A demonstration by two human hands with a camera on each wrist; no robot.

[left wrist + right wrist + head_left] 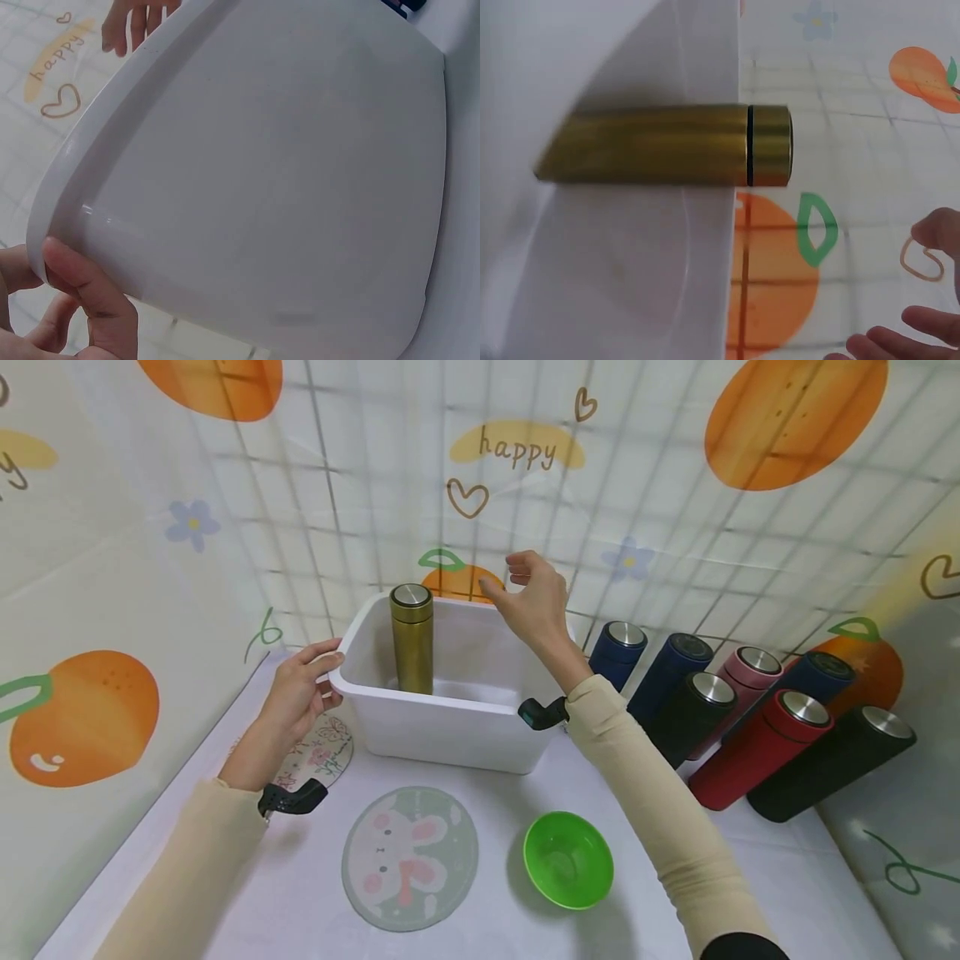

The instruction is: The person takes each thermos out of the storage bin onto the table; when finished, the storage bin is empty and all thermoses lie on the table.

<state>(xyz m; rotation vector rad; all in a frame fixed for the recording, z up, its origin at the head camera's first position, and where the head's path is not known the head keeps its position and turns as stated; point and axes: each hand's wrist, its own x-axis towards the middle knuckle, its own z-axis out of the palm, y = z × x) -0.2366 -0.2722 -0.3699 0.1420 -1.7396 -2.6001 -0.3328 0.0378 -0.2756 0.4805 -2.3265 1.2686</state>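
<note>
A gold thermos flask (pixel 414 647) with a silver-topped lid stands upright inside a white plastic bin (pixel 450 731), toward its left end. My left hand (pixel 294 689) grips the bin's left rim; in the left wrist view the thumb and fingers of this hand (pixel 94 307) pinch the edge from both sides. Above the bin's back right part hovers my right hand (pixel 538 603), its fingers relaxed and holding nothing. The right wrist view shows the flask (pixel 660 146) apart from these fingers.
Right of the bin stand several flasks: blue, dark green, pink, a red flask (pixel 761 747) and a black flask (pixel 832 764). In front lie a green bowl (pixel 567 860) and a round rabbit mat (pixel 410 860). A floral mat (pixel 330 747) is partly hidden by the left hand.
</note>
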